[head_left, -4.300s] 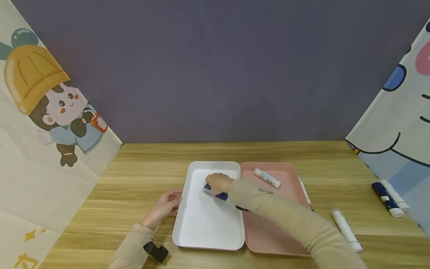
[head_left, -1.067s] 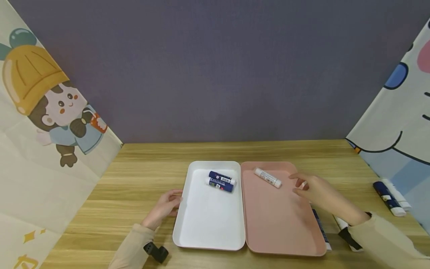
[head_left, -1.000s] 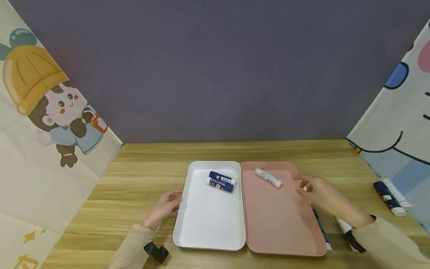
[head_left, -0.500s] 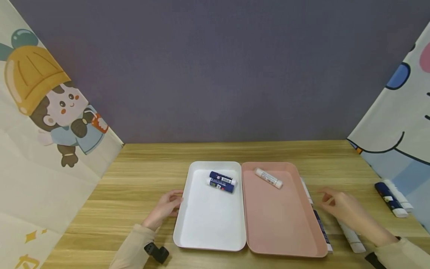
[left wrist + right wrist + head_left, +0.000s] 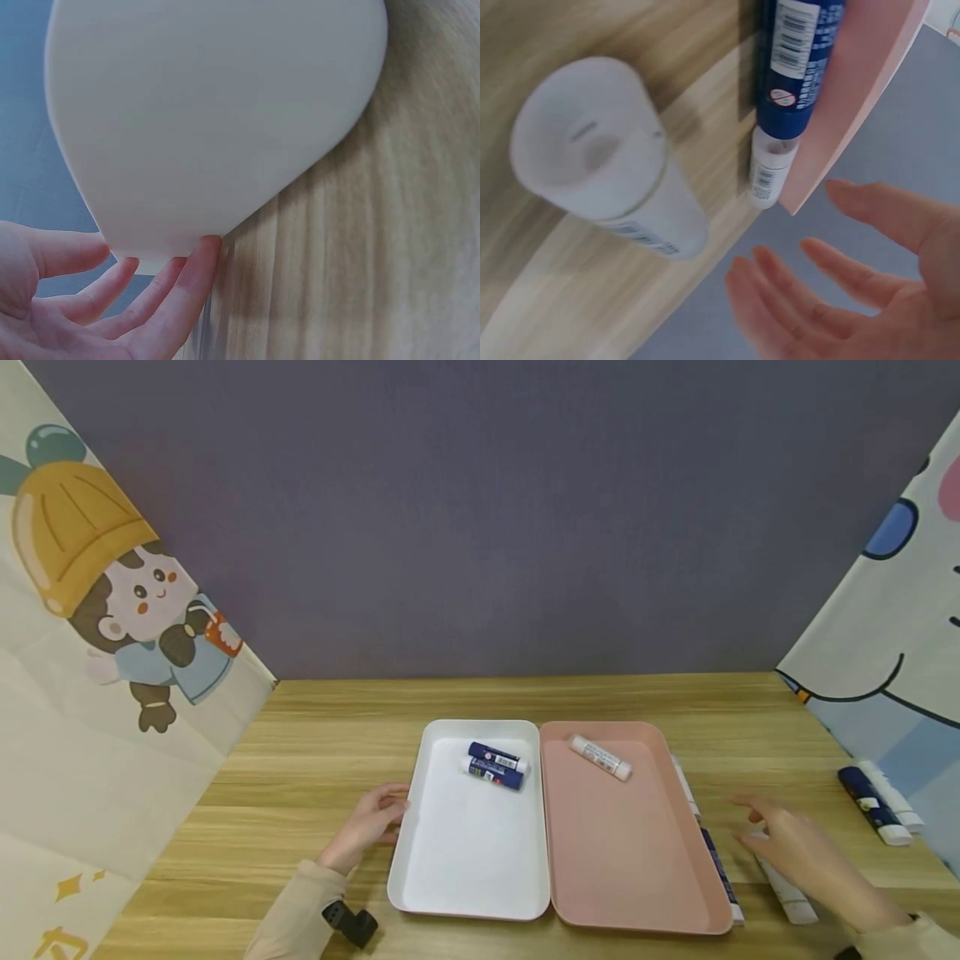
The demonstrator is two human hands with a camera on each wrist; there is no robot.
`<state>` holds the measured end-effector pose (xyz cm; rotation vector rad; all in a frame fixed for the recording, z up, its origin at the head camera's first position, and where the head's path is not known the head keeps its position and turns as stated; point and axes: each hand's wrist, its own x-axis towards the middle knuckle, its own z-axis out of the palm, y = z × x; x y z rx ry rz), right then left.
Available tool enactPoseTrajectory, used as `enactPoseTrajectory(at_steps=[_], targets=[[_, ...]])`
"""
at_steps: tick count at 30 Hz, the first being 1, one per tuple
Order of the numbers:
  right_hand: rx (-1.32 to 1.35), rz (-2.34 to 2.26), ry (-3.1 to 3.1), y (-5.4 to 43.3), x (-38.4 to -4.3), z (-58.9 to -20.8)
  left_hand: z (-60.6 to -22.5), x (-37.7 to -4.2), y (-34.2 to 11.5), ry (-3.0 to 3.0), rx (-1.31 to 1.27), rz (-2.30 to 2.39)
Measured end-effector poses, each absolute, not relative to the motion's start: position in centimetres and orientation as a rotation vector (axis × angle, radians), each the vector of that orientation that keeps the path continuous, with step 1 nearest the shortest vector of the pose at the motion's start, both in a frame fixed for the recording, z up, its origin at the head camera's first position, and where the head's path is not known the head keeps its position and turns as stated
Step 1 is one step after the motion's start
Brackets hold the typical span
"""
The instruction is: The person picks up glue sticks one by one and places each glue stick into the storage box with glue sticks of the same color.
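My left hand (image 5: pixel 367 828) touches the outer left wall of the white tray (image 5: pixel 471 860) with its fingertips; the left wrist view shows these fingers (image 5: pixel 196 266) along the tray's edge. Two blue-and-white glue sticks, one (image 5: pixel 497 755) behind the other (image 5: pixel 492 773), lie side by side in that tray. At the right, my right hand (image 5: pixel 798 847) hovers over a white glue stick (image 5: pixel 787 892) on the table, fingers loosely bent and holding nothing. In the right wrist view this white stick (image 5: pixel 634 157) lies apart from the fingers. Another white glue stick (image 5: pixel 600 757) lies in the pink tray (image 5: pixel 622 860).
Along the pink tray's right side lie a white glue stick (image 5: pixel 686 787) and a blue one (image 5: pixel 722 875). Farther right, a blue glue stick (image 5: pixel 873 806) and a white one (image 5: pixel 891 795) lie side by side. A dark grey panel (image 5: pixel 480 527) stands behind the table.
The blue glue stick my right hand held over the white tray now lies there beside another. My right hand has moved right, past the pink tray. My left hand has stayed put.
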<state>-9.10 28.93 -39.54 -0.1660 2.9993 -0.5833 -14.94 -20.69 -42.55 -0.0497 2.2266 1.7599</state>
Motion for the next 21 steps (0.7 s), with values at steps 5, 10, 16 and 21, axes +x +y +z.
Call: enactPoseTrajectory(at_steps=[5, 10, 16, 21], targets=[[-0.123, -0.484, 2.968, 29.7, -9.2, -40.1, -42.5, -14.9, -20.7, 2.245, -0.051, 1.743], [-0.134, -0.397, 2.963, 30.5, -9.0, -40.8, -42.5, -14.9, -20.7, 2.244, -0.057, 1.744], [-0.032, -0.317, 2.880, 31.4, -8.8, -41.6, -42.5, -14.9, -20.7, 2.225, -0.058, 1.759], [0.048, -0.310, 2.792, 31.7, -8.8, -42.1, -42.4, -14.9, -20.7, 2.221, -0.056, 1.762]])
